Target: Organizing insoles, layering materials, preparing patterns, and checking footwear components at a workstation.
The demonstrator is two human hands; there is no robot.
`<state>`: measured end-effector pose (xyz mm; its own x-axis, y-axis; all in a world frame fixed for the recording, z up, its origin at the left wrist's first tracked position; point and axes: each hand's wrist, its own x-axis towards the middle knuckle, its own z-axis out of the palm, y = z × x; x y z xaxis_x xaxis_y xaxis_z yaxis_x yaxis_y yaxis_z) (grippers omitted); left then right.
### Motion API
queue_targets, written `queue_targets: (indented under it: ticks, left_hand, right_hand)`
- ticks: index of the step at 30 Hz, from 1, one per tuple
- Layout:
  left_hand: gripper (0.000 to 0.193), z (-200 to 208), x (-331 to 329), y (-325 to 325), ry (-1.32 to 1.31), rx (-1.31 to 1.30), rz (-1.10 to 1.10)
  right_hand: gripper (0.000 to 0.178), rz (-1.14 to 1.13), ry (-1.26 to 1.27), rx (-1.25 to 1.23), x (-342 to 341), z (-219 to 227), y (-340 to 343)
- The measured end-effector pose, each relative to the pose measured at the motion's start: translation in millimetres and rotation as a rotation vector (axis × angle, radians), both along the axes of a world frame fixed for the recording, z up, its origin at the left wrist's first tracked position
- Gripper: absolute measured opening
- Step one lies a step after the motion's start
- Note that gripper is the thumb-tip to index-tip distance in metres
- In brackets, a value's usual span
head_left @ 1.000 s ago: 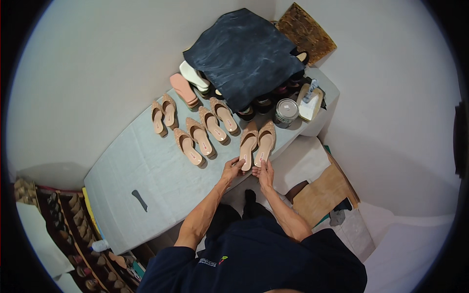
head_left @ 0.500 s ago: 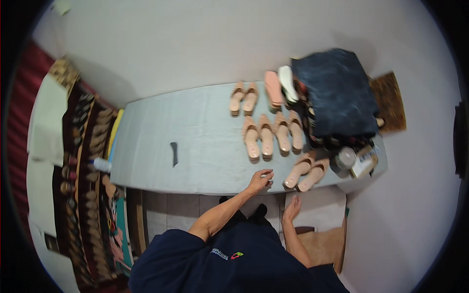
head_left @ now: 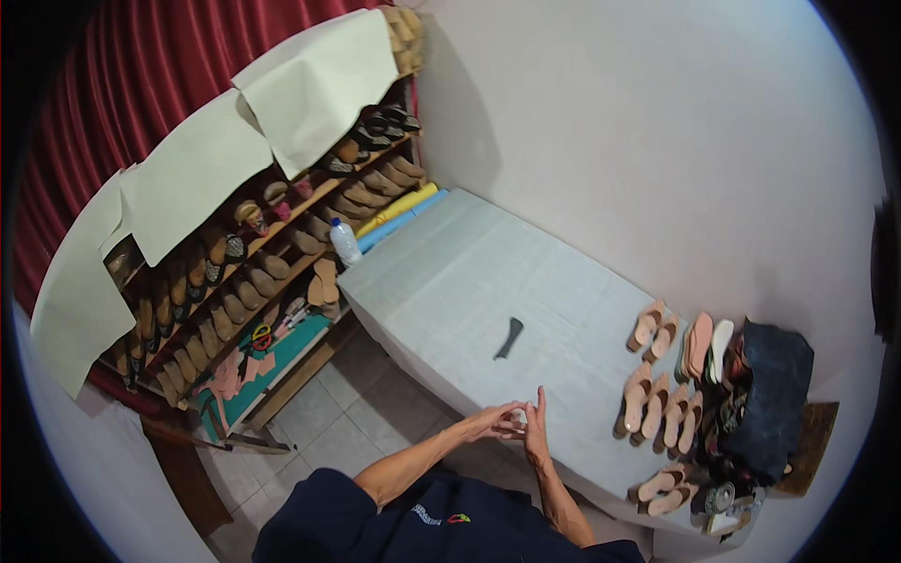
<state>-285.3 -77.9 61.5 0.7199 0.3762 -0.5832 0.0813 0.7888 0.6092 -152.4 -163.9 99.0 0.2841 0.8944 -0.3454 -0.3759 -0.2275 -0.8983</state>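
My left hand [head_left: 498, 422] and my right hand [head_left: 536, 433] meet in front of my body, over the near edge of the table [head_left: 413, 272]. Fingers of the left one point to the right and touch or overlap the right, or come very close to it. The right hand is upright with its fingers stretched out. No object shows in either hand. Beyond them on the grey-blue tabletop lies a dark, narrow, flat piece [head_left: 509, 339], wider at one end; its kind is unclear. Several pairs of beige heeled mules [head_left: 648, 403] stand in rows to the right.
Shelves [head_left: 282, 225] at the left hold many shoes and shoe lasts. A clear bottle [head_left: 344, 242] and yellow and blue rolls [head_left: 399, 214] are by the table's far left corner. Scissors [head_left: 261, 336] lie on a low green surface. A dark cloth [head_left: 774, 403] covers a pile at the right.
My view has turned left, bringing more of the shelves in. Both hands, apart before, have come together, the right one rising to the left. The mules and dark piece keep their places on the table.
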Motion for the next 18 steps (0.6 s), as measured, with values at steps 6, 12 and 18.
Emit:
queue_targets:
  ticks: [6,12,18]
  left_hand:
    - [0.041,-20,-120,19,-0.107,0.493,-0.02]
    - [0.03,29,-193,29,0.453,1.046,0.256]
    - [0.029,22,-217,50,0.371,0.963,0.486]
  right_hand:
    - [0.103,0.45,0.106,-0.164,-74,9,91]
    - [0.11,0.571,0.35,-0.24,-137,-10,128]
    - [0.108,0.442,0.421,-0.172,-167,4,155]
